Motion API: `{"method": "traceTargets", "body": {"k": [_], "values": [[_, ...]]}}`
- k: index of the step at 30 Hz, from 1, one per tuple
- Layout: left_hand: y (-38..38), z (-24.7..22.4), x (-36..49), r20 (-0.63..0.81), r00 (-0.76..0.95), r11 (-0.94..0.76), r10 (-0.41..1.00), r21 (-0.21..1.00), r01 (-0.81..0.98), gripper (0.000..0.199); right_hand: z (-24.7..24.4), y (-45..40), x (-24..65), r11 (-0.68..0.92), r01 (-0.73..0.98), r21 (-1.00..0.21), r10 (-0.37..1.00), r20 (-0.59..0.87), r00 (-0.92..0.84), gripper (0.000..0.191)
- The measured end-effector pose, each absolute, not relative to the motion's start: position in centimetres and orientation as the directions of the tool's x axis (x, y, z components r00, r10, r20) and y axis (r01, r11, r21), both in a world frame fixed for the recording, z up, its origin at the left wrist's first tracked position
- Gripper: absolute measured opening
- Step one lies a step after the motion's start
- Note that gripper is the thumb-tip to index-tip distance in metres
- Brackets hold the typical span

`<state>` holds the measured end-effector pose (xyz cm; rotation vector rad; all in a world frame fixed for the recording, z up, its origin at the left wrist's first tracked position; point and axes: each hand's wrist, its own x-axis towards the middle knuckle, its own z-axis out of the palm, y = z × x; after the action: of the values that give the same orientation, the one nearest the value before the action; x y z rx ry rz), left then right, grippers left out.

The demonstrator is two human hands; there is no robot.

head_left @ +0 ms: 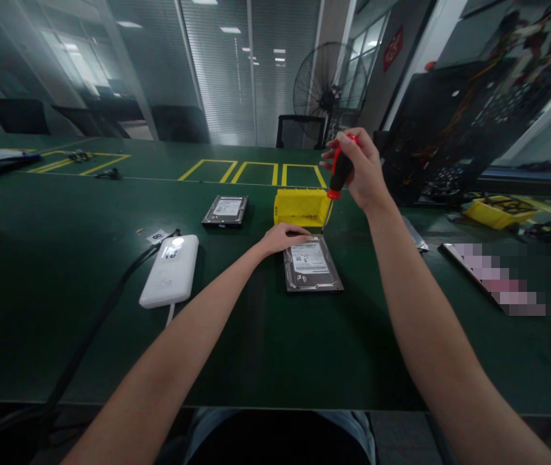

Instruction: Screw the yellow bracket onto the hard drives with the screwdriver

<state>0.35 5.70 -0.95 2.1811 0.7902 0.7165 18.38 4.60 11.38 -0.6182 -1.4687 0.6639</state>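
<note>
In the head view, a red-and-black screwdriver [340, 173] is gripped by the right hand [363, 165], fingers wrapped around the handle and the shaft slanted, not upright. Its tip is brought to the far right corner of a hard disk drive [312, 263], lying label up on the green surface [236, 361]; whether a screw is engaged cannot be told. With that slant, the tip could be made to slip, and the label could be scratched. The left hand [280, 239] is laid across the drive's far edge; whether its grip is closed around the edge cannot be told. If too little pressure is applied there, the drive could be twisted, and the nearby fingers could be struck. The yellow plastic bin [299, 201], placed just beyond, could be knocked by a slip.
</note>
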Motion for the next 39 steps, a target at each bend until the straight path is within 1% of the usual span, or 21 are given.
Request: {"method": "traceTargets", "body": {"k": [6, 12, 17, 22, 28, 34, 39], "values": [[5.8, -1.0, 0.4, 0.233, 0.674, -0.573, 0.701, 0.747, 0.337, 0.036, 11.4, 4.5, 18.4, 0.657, -0.089, -0.748, 0.751, 0.661, -0.01, 0.03], [5.6, -0.6, 0.4, 0.197, 0.677, -0.561, 0.709, 0.739, 0.374, 0.041, 11.5, 4.4, 18.4, 0.664, -0.047, -0.746, 0.748, 0.664, 0.011, 0.034], [5.4, -0.2, 0.4, 0.156, 0.68, -0.555, 0.717, 0.718, 0.421, 0.044, 11.8, 3.9, 18.1, 0.663, -0.035, -0.747, 0.748, 0.664, -0.006, 0.031], [5.5, -0.2, 0.5, 0.16, 0.687, -0.573, 0.709, 0.698, 0.429, 0.044, 12.2, 3.4, 17.8, 0.649, -0.07, -0.758, 0.756, 0.652, -0.059, 0.027], [5.6, -0.2, 0.5, 0.165, 0.699, -0.578, 0.695, 0.706, 0.409, 0.045, 12.2, 3.6, 18.1, 0.638, -0.119, -0.76, 0.762, 0.646, -0.04, 0.027], [5.5, -0.1, 0.5, 0.137, 0.682, -0.553, 0.719, 0.707, 0.441, 0.046, 11.9, 4.0, 18.8, 0.634, -0.192, -0.749, 0.751, 0.656, -0.076, 0.034], [5.6, -0.2, 0.5, 0.139, 0.691, -0.559, 0.709, 0.709, 0.43, 0.046, 12.0, 4.0, 18.9, 0.644, -0.152, -0.75, 0.748, 0.659, -0.082, 0.033]]}}
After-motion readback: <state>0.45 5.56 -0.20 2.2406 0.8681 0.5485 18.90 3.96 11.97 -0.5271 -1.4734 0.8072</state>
